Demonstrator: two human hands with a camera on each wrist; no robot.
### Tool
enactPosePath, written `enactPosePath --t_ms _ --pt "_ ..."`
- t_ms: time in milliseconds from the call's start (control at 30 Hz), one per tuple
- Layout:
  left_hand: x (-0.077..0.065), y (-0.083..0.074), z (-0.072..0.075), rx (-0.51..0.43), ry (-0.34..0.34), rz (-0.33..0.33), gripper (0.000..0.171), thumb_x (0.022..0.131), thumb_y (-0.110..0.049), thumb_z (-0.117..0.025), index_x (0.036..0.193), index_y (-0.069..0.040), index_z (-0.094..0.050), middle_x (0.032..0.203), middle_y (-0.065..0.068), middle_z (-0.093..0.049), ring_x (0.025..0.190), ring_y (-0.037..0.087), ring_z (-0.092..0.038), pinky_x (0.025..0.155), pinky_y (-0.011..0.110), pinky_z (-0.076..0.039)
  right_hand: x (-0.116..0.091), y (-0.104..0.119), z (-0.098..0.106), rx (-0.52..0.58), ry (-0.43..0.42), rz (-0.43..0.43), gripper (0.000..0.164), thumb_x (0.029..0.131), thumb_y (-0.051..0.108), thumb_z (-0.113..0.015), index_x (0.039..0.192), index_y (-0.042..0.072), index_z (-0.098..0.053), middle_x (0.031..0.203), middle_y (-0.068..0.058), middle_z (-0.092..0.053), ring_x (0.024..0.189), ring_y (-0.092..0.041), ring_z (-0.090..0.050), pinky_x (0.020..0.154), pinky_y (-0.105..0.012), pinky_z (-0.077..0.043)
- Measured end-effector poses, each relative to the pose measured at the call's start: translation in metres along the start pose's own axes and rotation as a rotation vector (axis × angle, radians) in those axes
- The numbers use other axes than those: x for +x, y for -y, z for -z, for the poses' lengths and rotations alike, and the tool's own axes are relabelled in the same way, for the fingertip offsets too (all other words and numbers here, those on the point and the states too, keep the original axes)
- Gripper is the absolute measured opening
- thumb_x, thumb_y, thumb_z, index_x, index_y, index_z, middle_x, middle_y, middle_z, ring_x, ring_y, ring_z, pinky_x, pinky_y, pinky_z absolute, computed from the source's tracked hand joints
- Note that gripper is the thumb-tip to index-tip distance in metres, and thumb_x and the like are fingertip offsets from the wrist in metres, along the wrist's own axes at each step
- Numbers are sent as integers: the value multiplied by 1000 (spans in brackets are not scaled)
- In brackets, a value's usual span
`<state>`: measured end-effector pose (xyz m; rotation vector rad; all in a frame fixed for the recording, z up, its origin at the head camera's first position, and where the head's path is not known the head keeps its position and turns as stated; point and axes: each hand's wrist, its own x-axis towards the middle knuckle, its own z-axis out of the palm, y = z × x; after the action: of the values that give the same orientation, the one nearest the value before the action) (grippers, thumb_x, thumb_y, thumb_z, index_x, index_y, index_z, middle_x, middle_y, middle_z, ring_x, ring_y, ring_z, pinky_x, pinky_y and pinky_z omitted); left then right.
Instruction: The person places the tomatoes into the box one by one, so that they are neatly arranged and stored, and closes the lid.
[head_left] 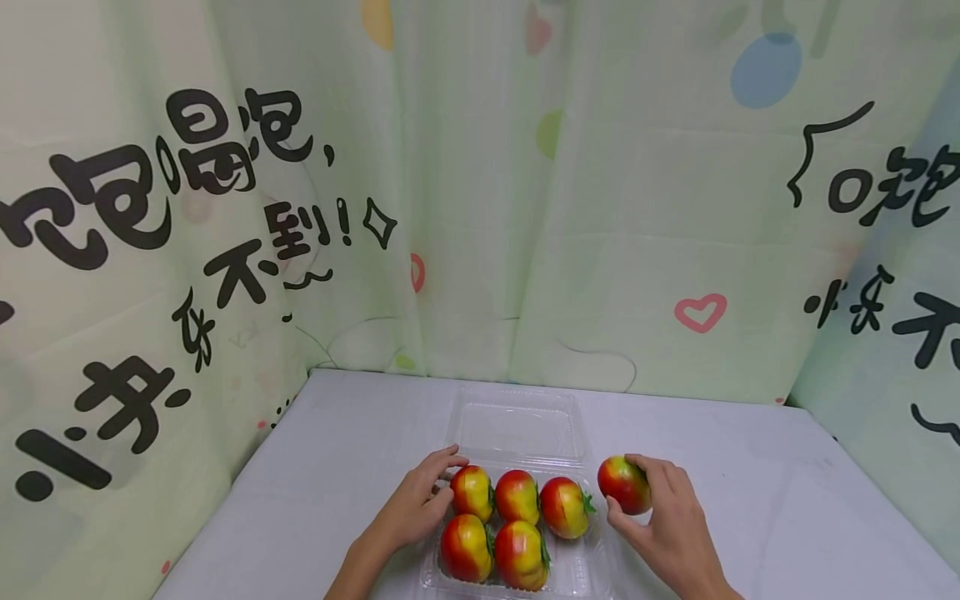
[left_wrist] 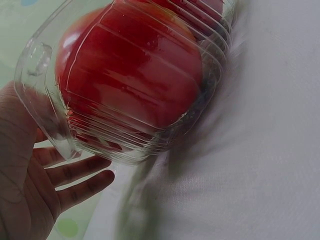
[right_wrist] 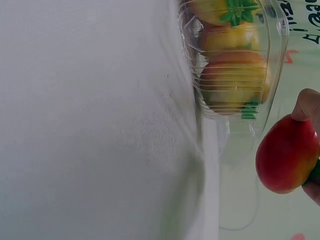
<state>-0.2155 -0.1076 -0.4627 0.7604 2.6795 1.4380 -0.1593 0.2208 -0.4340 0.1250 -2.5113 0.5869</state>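
Between thumb and fingers my right hand (head_left: 671, 529) grips a red-and-yellow fruit (head_left: 621, 485), held up to the right of a clear plastic clamshell box (head_left: 581, 575). Its green leafy end is partly covered by the hand in the right wrist view, where the red side of the fruit (right_wrist: 285, 155) faces the camera. Several similar fruits (head_left: 517, 497) sit in two rows inside the box, some with green leaves showing. My left hand (head_left: 412, 504) is at the box's left rim, fingers loosely extended; in the left wrist view the hand (left_wrist: 37, 185) lies against the rim.
The transparent lid (head_left: 517, 427) lies folded back flat behind the box. Everything rests on a white-covered table (head_left: 735, 475). A pale green curtain (head_left: 465, 208) with black lettering and coloured shapes surrounds the table's back and sides.
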Motion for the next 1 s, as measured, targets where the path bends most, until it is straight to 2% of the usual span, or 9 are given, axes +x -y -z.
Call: enactPosePath --t_ms 567,767,1000 --pt "0 1 1 -6 7 16 44 96 -9 -47 138 -3 -58 156 19 -45 120 32 -62 100 49 -55 -7 14 7 7 -4 -8 63 69 15 -90 122 2 -59 111 -16 -62 100 -30 -56 80 -53 -62" --pt "1 1 0 7 3 -2 44 96 -8 -46 138 -2 -58 155 20 -45 119 32 -63 98 49 -56 -11 22 10 23 14 -22 63 69 18 -91 121 3 -60 112 -13 -62 100 -28 -58 82 -53 -62" --pt "1 1 0 -2 8 11 43 96 -8 -47 137 -4 -58 156 20 -45 119 32 -62 99 49 -55 -16 30 12 27 29 -41 62 69 20 -91 121 5 -60 111 -12 -63 100 -27 -59 82 -51 -62"
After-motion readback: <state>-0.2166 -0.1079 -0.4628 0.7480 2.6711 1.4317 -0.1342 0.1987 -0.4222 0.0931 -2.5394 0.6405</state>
